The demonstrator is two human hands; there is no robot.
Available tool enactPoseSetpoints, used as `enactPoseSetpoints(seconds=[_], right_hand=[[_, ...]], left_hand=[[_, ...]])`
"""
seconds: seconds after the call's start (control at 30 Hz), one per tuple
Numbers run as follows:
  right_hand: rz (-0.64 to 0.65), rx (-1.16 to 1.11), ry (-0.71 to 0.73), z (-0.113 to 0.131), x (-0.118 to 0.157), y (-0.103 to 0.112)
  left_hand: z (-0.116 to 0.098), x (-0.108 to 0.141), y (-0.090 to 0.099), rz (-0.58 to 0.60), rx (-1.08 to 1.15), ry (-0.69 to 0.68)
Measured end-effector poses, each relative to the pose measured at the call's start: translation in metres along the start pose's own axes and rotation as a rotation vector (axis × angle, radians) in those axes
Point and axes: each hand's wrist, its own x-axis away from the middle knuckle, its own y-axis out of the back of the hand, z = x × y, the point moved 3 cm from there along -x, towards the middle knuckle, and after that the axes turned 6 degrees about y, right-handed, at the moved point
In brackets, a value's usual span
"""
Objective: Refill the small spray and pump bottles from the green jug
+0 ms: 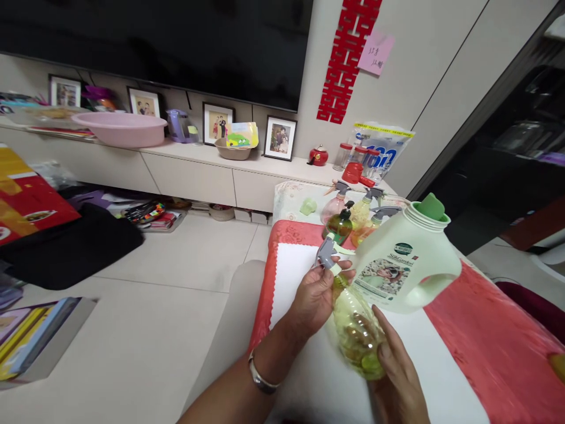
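Note:
A yellow-green see-through spray bottle [355, 324] with a faceted body is tilted between my hands above the table. My left hand [315, 297] has its fingers closed around the grey and white trigger head [327, 252] at the neck; whether the head is screwed on I cannot tell. Around the lower body, my right hand [399, 368] grips the spray bottle from the side. Just beyond it stands a large pale green jug [399, 265] with an open mouth and a green piece sticking out of it. A dark green pump bottle [338, 224] stands behind the trigger head.
Several spray bottles, a pink one [334, 206] among them, stand at the table's far end beside a pale green lump [308, 205]. A red cloth and white mat [291, 277] cover the table. Red-lidded jars [342, 158] and a pink basin [123, 129] sit on the cabinet.

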Motion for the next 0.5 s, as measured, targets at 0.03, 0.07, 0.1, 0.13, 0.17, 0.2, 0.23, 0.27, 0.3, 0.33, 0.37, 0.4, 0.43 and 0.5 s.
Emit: enactPoseSetpoints(seconds=[0.03,0.07,0.1,0.13,0.17,0.2,0.23,0.27,0.3,0.33,0.37,0.4,0.43,0.5], right_hand=[[0.009,0.007,-0.003,-0.001,0.0,-0.002],[0.019,0.018,0.003,-0.002,0.0,-0.003],[0.027,0.033,0.013,-0.003,0.0,-0.005],[0.033,0.051,0.025,-0.003,0.0,-0.006],[0.039,0.073,0.032,-0.002,0.0,-0.006],[0.047,0.097,0.038,-0.001,0.001,-0.006],[0.06,0.123,0.041,0.0,0.001,-0.006],[0.076,0.146,0.04,0.002,0.002,-0.006],[0.091,0.164,0.035,0.003,0.002,-0.006],[0.104,0.178,0.026,0.005,0.003,-0.005],[0.113,0.187,0.018,0.006,0.004,-0.004],[0.119,0.192,0.011,0.007,0.005,-0.003],[0.121,0.198,0.007,0.009,0.005,-0.002],[0.114,0.219,0.011,0.011,0.007,0.001]], left_hand=[[0.001,0.0,0.0,-0.007,-0.009,0.001],[0.001,0.0,0.001,-0.017,-0.017,-0.001],[0.001,0.0,0.001,-0.026,-0.024,-0.003],[0.001,0.0,0.002,-0.035,-0.027,-0.005],[0.001,0.001,0.002,-0.04,-0.029,-0.006],[0.001,0.001,0.003,-0.043,-0.029,-0.006],[0.0,0.001,0.003,-0.042,-0.029,-0.005],[0.0,0.001,0.004,-0.037,-0.027,-0.004],[-0.001,0.001,0.004,-0.03,-0.023,-0.006],[-0.001,0.0,0.004,-0.023,-0.016,-0.01],[-0.002,0.0,0.003,-0.018,-0.008,-0.017],[-0.002,0.0,0.003,-0.017,0.0,-0.025],[-0.003,0.0,0.003,-0.02,0.006,-0.033],[-0.004,-0.001,0.002,-0.036,0.014,-0.044]])
